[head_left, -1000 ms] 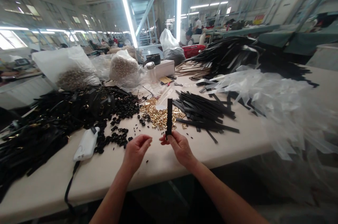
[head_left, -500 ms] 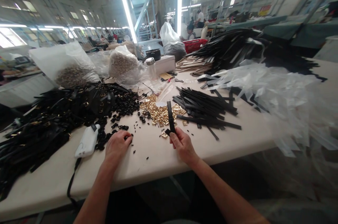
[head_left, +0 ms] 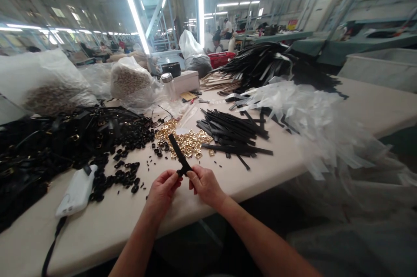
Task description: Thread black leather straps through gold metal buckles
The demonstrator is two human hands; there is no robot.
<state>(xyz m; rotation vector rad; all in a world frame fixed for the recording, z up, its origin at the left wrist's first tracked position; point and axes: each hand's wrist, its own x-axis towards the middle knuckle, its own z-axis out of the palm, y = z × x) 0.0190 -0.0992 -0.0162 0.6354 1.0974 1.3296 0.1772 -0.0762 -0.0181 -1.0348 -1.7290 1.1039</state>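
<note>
A short black strap (head_left: 177,148) points up and away from my right hand (head_left: 206,185), whose thumb and fingers pinch its lower end. My left hand (head_left: 163,189) is closed at the same end, thumb and forefinger pinching a small black piece (head_left: 180,173) against the strap. The fingers hide most of this piece. Just beyond the strap lies a heap of gold-coloured metal buckles (head_left: 193,143). Small black loops (head_left: 125,175) are scattered left of my left hand. Right of the buckles lies a pile of black straps (head_left: 233,129).
A white power bank (head_left: 76,192) with a black cable and a heap of buckled black straps (head_left: 29,151) occupy the left. Plastic bags of small parts (head_left: 130,81), a lidded bottle (head_left: 167,83) and a white box (head_left: 187,82) stand behind. Clear plastic strips (head_left: 302,107) hang over the right edge.
My left hand has come from the tabletop beside the black loops to the strap's lower end. The strap now tilts left in my right hand. The view has turned right.
</note>
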